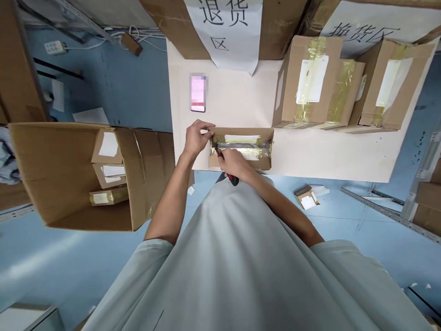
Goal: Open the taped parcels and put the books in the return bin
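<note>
A small cardboard box (265, 162) with shiny clear-yellow tape and white labels lies at the table's front edge. My left hand (197, 139) is at its left end, thumb and fingers pinched on the upper left corner. My right hand (234, 164) is wrapped round a red-and-black utility knife (233, 179), whose tip points at the box's left end near my left fingers. Part of the knife is hidden by the hand, and the blade is too small to make out.
A phone (198, 93) lies on the white table (237, 99). Taped boxes (315, 82) stand at the right, behind them cartons with paper signs (227, 32). A large open carton (65, 177) at the left holds several small boxes. A torn box (306, 197) lies on the floor.
</note>
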`<state>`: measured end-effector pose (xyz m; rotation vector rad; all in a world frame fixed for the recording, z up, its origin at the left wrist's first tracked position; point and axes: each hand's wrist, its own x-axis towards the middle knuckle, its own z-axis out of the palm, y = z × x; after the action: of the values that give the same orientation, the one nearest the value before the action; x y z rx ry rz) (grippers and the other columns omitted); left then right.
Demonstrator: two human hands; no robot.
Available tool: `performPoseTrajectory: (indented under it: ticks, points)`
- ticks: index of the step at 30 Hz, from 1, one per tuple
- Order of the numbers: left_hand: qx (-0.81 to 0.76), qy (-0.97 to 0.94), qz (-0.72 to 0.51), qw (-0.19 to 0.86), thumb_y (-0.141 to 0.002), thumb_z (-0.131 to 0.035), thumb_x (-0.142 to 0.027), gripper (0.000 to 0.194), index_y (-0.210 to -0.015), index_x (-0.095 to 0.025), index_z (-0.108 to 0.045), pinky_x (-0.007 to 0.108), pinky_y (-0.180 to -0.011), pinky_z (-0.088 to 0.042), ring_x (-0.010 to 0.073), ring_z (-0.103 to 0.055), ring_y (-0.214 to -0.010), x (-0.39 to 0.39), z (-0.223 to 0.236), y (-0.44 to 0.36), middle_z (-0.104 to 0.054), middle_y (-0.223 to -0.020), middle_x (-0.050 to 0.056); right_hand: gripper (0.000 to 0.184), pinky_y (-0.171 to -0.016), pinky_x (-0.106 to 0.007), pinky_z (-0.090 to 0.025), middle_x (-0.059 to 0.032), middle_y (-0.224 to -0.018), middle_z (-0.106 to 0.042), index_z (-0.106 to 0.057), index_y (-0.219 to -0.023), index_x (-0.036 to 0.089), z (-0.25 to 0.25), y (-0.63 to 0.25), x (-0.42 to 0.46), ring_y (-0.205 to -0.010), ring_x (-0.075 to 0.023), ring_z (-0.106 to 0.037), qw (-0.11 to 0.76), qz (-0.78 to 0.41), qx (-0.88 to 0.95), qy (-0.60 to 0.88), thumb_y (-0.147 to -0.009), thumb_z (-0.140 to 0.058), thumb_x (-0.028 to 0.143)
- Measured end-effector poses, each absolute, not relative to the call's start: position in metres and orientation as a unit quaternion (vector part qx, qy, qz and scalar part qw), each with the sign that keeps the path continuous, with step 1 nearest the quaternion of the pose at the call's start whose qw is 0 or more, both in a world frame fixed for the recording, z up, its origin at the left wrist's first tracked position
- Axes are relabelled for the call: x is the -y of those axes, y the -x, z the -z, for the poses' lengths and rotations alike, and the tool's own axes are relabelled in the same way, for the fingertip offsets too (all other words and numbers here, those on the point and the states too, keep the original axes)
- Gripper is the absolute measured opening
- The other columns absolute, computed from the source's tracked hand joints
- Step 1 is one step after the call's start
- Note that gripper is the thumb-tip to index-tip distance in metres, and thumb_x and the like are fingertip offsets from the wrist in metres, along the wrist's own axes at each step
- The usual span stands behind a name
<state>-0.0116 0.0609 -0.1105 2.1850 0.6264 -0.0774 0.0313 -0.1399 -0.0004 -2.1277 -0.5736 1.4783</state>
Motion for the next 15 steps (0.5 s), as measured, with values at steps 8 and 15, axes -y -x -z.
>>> performPoseTrajectory:
  ticks: [8,15]
  points:
    - [-0.233,-0.868,0.026,0.437,-0.089,-0.074,-0.014,0.028,-0.113,-0.018,-0.087,0.04,-0.096,-0.068,0.0248,-0.076,-0.108,-0.063,0.111,0.013,-0.079,-0.116,0.01,0.027,-0.085,-0.03,-0.064,-0.0097,-0.088,-0.085,-0.074,-0.102,0.018,0.0,-0.027,0.127,-0.084,-0.0259,-0.085,0.222,-0.534,0.212,0.788,-0.111,-0.049,0.014]
    - [-0.204,-0.865,0.023,0.459,-0.091,-0.073,-0.015,0.029,-0.115,-0.02,-0.087,0.04,-0.091,-0.069,0.0263,-0.075,-0.108,-0.068,0.111,0.016,-0.079,-0.116,0.01,0.024,-0.095,-0.033,-0.063,-0.0131,-0.101,-0.087,-0.079,-0.108,0.018,-0.006,-0.005,0.103,-0.108,-0.0293,-0.084,0.163,-0.509,0.226,0.814,-0.11,-0.055,0.016]
